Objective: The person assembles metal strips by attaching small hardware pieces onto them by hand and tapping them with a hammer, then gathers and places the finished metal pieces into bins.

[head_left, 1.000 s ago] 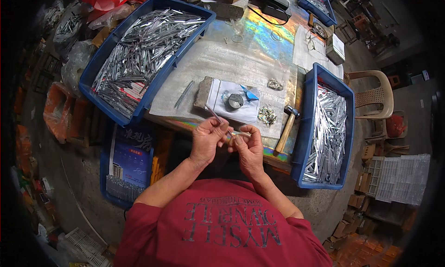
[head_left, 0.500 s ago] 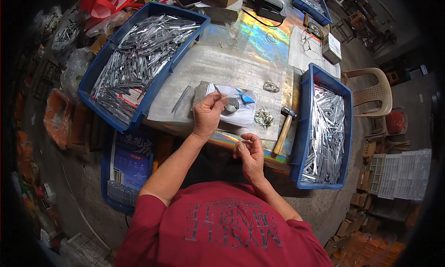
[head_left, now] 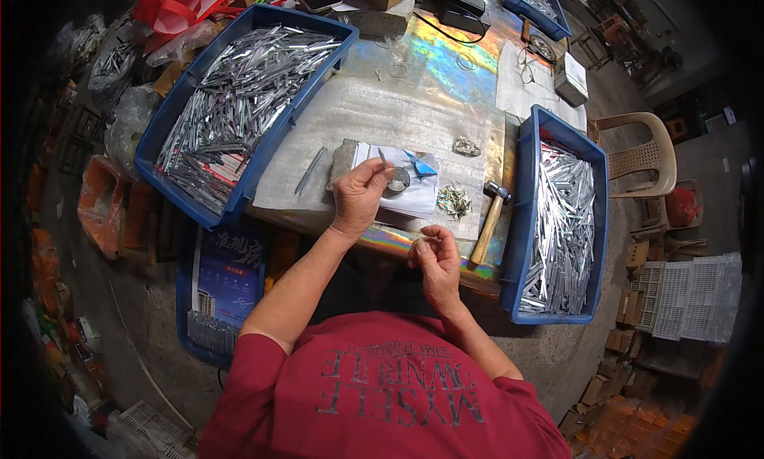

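My left hand [head_left: 359, 198] pinches a thin grey metal strip [head_left: 381, 153], its tip standing up above the fingers. Right beside those fingers, a small round dark metal piece [head_left: 399, 181] lies on white paper [head_left: 419, 199] over a block. A blue pointed scrap [head_left: 422, 167] rests on the same paper. My right hand [head_left: 438, 261] hovers at the table's near edge, fingers curled in and thumb close to them; whatever they hold is too small to make out. Near it lie a heap of small shiny parts [head_left: 455, 202] and a hammer [head_left: 490, 226] with a wooden handle.
Blue bins full of metal strips stand at left [head_left: 151, 144] and right [head_left: 509, 288]. Loose strips [head_left: 310, 171] lie on the grey sheet [head_left: 318, 125]. A clear bag of small parts [head_left: 466, 147] sits farther back. Beyond the right bin is a plastic chair [head_left: 649, 144].
My right hand has shifted slightly to the right. The strip in my left hand now points more upright; that hand has barely moved.
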Demonstrator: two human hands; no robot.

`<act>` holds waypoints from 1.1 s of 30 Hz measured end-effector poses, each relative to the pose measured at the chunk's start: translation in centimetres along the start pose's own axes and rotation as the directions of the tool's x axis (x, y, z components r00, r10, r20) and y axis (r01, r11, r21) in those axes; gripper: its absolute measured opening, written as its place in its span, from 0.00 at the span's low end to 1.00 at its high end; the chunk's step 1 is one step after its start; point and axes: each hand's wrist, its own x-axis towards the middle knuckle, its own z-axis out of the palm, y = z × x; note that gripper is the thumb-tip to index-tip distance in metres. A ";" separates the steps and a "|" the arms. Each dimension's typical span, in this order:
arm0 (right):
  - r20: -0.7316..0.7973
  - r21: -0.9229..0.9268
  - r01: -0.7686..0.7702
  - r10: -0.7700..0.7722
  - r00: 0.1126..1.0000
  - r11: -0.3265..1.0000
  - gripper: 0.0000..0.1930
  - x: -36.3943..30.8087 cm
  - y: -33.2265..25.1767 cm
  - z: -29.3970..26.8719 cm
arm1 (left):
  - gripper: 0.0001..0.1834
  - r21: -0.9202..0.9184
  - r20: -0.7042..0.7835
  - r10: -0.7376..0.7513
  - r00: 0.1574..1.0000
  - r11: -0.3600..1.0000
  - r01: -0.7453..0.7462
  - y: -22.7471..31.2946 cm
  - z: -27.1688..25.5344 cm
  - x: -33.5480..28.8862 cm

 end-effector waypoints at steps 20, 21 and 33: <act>0.543 -0.555 0.824 -0.701 0.462 0.113 0.13 8.4 -2.5 1.8 | 0.03 0.208 0.182 0.283 0.942 0.925 -0.319 0.2 -0.5 0.6; 0.544 -0.555 0.824 -0.700 0.462 0.113 0.13 8.1 -2.0 1.7 | 0.02 0.217 0.188 0.260 0.947 0.929 -0.299 -0.1 -0.5 0.5; 0.094 -0.988 0.144 -0.536 0.839 0.053 0.16 3.7 -2.3 -7.9 | 0.02 0.196 0.169 0.332 0.928 0.911 -0.362 -0.1 -0.5 0.4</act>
